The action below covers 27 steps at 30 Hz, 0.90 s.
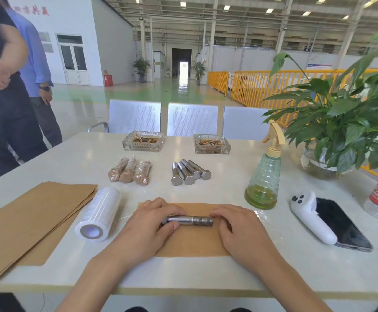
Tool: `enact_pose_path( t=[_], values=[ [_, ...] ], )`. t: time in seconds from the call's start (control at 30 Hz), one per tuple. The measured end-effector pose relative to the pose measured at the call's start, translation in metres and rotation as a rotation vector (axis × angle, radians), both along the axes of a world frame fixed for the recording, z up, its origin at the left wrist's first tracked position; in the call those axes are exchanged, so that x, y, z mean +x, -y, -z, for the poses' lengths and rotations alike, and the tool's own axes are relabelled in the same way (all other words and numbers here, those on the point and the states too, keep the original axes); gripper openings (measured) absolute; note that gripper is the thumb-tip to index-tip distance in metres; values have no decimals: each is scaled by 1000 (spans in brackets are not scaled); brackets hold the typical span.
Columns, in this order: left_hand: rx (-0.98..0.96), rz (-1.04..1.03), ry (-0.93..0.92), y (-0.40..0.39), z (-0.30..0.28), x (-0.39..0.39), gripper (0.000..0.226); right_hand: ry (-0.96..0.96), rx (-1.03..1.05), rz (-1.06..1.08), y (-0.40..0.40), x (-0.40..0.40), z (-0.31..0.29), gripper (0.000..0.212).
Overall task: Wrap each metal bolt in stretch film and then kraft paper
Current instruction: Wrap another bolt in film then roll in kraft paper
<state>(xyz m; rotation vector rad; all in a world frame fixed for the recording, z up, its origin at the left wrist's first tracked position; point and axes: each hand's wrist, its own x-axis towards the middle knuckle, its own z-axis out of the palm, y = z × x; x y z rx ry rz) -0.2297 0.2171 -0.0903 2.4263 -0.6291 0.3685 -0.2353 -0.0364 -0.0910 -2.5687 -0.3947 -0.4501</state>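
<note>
The bolt [190, 221] lies crosswise on kraft paper [190, 240], head left in curled left-hand fingers [171, 211], right fingers [219, 213] touching its threads.

Factory hall — steel roof trusses [239, 16], green floor [152, 91], yellow guard rails [251, 86], w/ break table [77, 158]

Bolt head [166, 220] (under left hand [146, 224])

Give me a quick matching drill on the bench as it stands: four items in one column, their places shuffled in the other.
Items:
1. white roll of clear stretch film
2. four bare steel hex bolts
3. three wrapped brown bolt bundles
4. green plastic spray bottle

Places:
A. right of the bare bolts
B. beside the stacked kraft sheets
C. near the left glass ashtray
D. near the right glass ashtray

Pairs: 1-B, 2-D, 3-C, 4-A
</note>
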Motion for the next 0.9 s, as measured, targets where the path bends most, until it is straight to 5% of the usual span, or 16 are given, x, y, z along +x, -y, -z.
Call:
enact_pose_path(
  t=[0.4,0.57,0.7,0.83,0.9],
  values=[
    [12,1,-1,-1,4,-3,31,26,83,15,0,1,2,28],
    [7,6,-10,-3,6,-1,31,316,660,261,17,6,-26,24],
    [-10,7,-20,-3,6,0,33,545,882,461,40,24,-67,36],
    [0,2,-24,-3,4,1,32,276,863,446,57,53,-99,70],
    [-5,1,-23,-3,4,2,33,98,850,373,58,66,-105,69]
  ],
)
